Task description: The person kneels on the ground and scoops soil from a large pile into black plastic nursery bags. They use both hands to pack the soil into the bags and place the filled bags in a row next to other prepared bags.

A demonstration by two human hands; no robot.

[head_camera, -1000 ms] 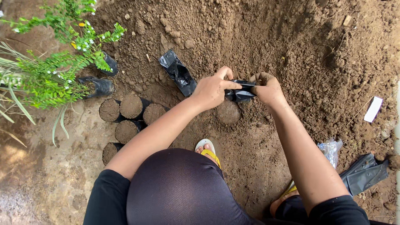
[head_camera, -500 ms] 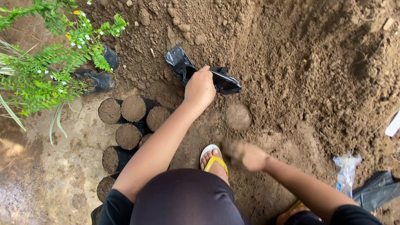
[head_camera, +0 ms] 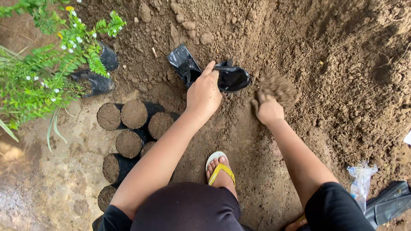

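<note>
While I crouch over the ground, my foot in a yellow-strapped sandal (head_camera: 220, 170) sits nearest to me on the packed earth, between my two forearms. To its left stands a cluster of soil-filled black bags (head_camera: 133, 128), upright and touching one another, each packed level to its rim. Beyond the sandal, my left hand (head_camera: 204, 93) rests knuckles up, fingers pressed together and pinching the near rim of the black plastic bag (head_camera: 231, 78). That bag lies on its side on the soil, directly beyond and touching my left fingertips, its mouth open toward the right. Just beside that mouth, my right hand (head_camera: 268, 109) is cupped around a clump of loose soil (head_camera: 277, 87); the clump sits against the far side of the fingers, near the bag opening but apart from it. Farther out rises the soil heap (head_camera: 325, 47). At far left, green plants with small white flowers (head_camera: 47, 72) stand in black bags.
</note>
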